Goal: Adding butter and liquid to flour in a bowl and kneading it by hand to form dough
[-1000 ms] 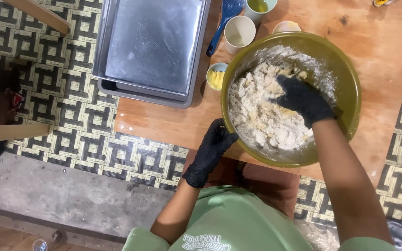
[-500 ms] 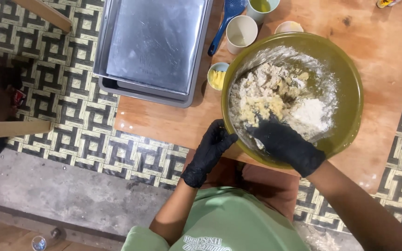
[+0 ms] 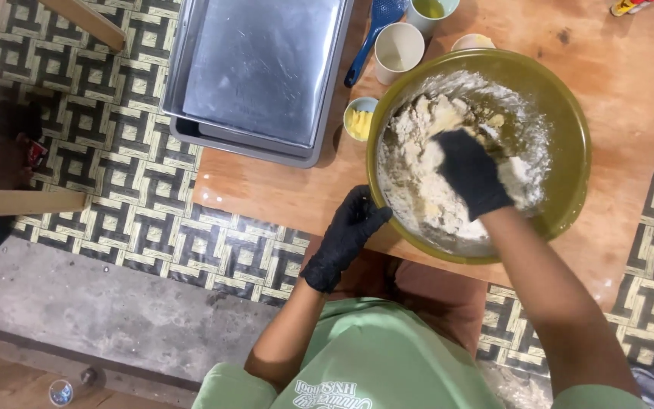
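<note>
A person in a green shirt kneels at a low wooden bench (image 3: 281, 189), mixing dough by hand. The black-gloved left hand (image 3: 350, 231) is clamped on the near rim of a large green bowl (image 3: 569, 151), steadying it, while the gloved right hand (image 3: 469, 173) presses, fingers curled, into the floury dough (image 3: 425, 189), which looks still loose and crumbly. The mixing seems mid-way; bringing it together would call for more folding with the bowl held firm. Beyond lie a small cup of yellow butter (image 3: 359, 120), a cream cup (image 3: 399, 47) and stacked metal trays (image 3: 259, 68).
</note>
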